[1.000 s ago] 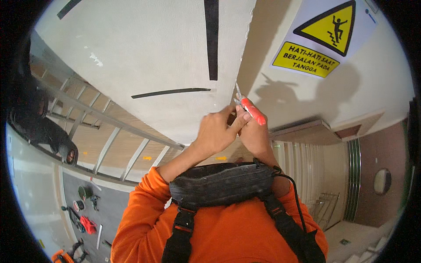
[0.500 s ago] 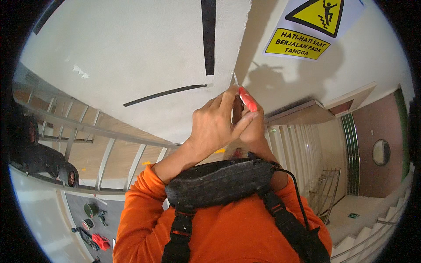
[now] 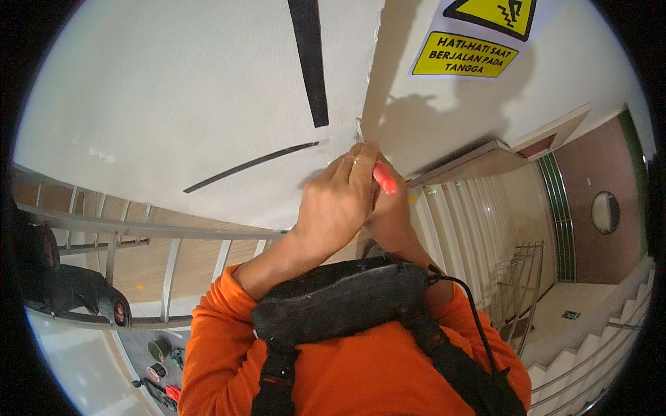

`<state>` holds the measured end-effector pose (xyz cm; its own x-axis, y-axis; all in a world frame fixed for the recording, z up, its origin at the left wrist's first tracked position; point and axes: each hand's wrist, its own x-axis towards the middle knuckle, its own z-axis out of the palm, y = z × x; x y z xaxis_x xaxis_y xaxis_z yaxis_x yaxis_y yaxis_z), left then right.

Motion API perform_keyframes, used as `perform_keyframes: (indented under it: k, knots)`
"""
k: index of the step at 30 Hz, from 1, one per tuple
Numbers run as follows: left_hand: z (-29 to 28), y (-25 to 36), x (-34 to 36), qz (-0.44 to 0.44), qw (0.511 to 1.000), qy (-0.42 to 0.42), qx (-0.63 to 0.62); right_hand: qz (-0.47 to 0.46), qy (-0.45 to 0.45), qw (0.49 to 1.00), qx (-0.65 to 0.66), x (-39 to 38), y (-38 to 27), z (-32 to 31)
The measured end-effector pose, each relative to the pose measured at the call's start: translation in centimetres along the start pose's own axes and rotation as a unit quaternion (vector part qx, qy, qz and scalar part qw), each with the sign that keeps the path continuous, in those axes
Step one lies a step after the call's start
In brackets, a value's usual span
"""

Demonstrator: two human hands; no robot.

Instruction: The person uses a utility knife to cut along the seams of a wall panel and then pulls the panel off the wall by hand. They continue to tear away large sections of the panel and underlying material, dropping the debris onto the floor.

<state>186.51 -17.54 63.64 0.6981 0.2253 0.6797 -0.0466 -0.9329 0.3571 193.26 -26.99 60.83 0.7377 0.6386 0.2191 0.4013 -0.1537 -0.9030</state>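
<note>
A red-handled tool [image 3: 384, 179] is between my hands at the outer corner of the white wall [image 3: 229, 83]. My right hand [image 3: 393, 208] is closed around it from behind, mostly hidden by the left. Bent over the tool's front end, the fingers of my left hand [image 3: 336, 204] are pressed together against it and cover its thin blade. The plaster is chipped along the corner edge just above my fingertips. On the wall face beside them are a wide black strip [image 3: 310, 69] and a thin, curved black strip [image 3: 250, 166].
Metal railing [image 3: 173, 270] runs below on the left, with a person's dark shoes [image 3: 114, 305] near it. A yellow warning sign [image 3: 465, 54] is on the right-hand wall. Stairs [image 3: 451, 236] descend at right. Tools and a bucket [image 3: 159, 348] lie far below left.
My left fingers have slid over the front of the tool and now cover its blade. The left thumb no longer shows on the red handle. The whole view has shifted slightly.
</note>
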Motion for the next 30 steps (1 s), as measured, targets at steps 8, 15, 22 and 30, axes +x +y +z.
perform_keyframes:
  k: [8,15,22,30]
  knots:
    - [-0.1,-0.2,0.4,-0.015,0.999,-0.034,-0.018,-0.063,0.006,0.996,-0.07,0.7,0.8,0.1]
    - [0.7,1.1,-3.0,-0.197,0.948,0.006,-0.249,-0.012,0.066,0.992,0.107,-0.3,1.8,1.1]
    - [0.7,1.0,-1.1,-0.085,0.995,0.034,-0.028,0.134,-0.114,0.969,0.171,-2.0,3.7,-0.4]
    - [2.0,2.5,3.4,0.099,0.948,0.118,-0.279,0.0,-0.119,0.989,0.092,-3.2,2.7,-0.8]
